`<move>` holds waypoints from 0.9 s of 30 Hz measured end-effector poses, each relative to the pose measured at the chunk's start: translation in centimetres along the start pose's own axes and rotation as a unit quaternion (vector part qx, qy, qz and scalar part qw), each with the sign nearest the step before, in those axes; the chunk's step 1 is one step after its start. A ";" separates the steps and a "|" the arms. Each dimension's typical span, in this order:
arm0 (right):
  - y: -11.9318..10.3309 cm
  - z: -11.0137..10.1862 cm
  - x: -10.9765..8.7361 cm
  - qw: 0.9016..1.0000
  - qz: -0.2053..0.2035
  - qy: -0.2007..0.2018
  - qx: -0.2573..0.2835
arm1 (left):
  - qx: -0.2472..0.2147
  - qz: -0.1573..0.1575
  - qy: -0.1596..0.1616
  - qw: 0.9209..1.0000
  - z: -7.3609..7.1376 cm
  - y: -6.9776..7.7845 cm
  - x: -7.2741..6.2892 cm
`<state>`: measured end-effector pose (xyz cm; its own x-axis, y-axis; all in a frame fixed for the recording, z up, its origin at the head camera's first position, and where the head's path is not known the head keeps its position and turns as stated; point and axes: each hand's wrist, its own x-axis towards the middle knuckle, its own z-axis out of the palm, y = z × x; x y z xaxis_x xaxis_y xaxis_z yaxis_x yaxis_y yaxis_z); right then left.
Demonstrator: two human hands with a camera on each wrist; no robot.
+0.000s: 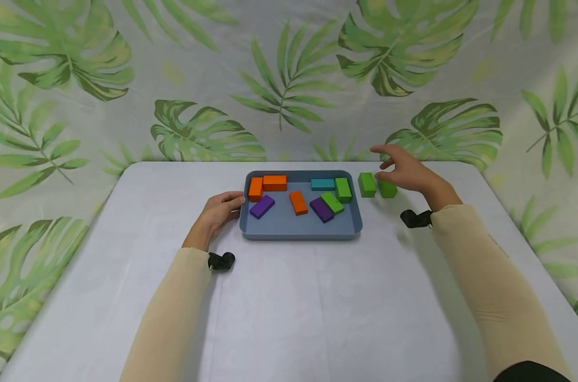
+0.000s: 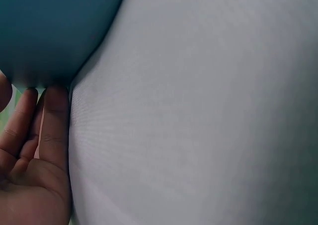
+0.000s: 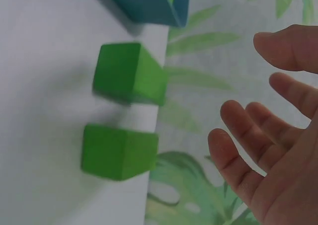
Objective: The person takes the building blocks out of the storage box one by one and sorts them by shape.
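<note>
My left hand (image 1: 217,213) is at the left end of a grey-blue tray (image 1: 298,229). In the left wrist view its fairly straight fingers (image 2: 53,130) meet the tray's side wall (image 2: 54,31). Raised over the table to the right of the tray, my right hand (image 1: 405,171) has nothing between its spread fingers. Below it on the cloth stand two green blocks: one (image 1: 367,184) close to the tray, the other (image 1: 388,190) farther right and partly covered by the hand. The right wrist view shows both blocks apart from the fingers (image 3: 223,150).
Inside the tray lie several coloured blocks: orange (image 1: 274,183), purple (image 1: 262,207), teal (image 1: 322,184) and green (image 1: 343,190). One green block (image 1: 332,202) overlaps a purple block (image 1: 322,210). A leaf-print curtain (image 1: 289,79) hangs behind the white-covered table (image 1: 279,307).
</note>
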<state>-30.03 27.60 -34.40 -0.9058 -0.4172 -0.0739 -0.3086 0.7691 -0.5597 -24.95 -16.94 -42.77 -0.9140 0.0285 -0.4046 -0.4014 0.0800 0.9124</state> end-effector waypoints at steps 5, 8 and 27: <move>-1.1 0.3 0.1 1.000 -0.020 0.005 -0.010 | -0.004 0.003 -0.002 1.000 0.1 0.1 0.0; -1.2 0.8 0.3 0.999 -0.031 0.006 -0.024 | -0.006 0.003 -0.003 1.000 0.1 0.1 0.0; -3.1 4.5 1.9 0.997 -0.064 -0.032 -0.037 | -0.003 0.004 0.003 1.000 0.0 -0.1 -0.1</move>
<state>-29.52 22.25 -36.59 -0.8374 -0.5433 -0.0596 -0.4442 0.7400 -0.5050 -24.78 -16.93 -42.82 -0.9173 0.0234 -0.3975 -0.3950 0.0737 0.9157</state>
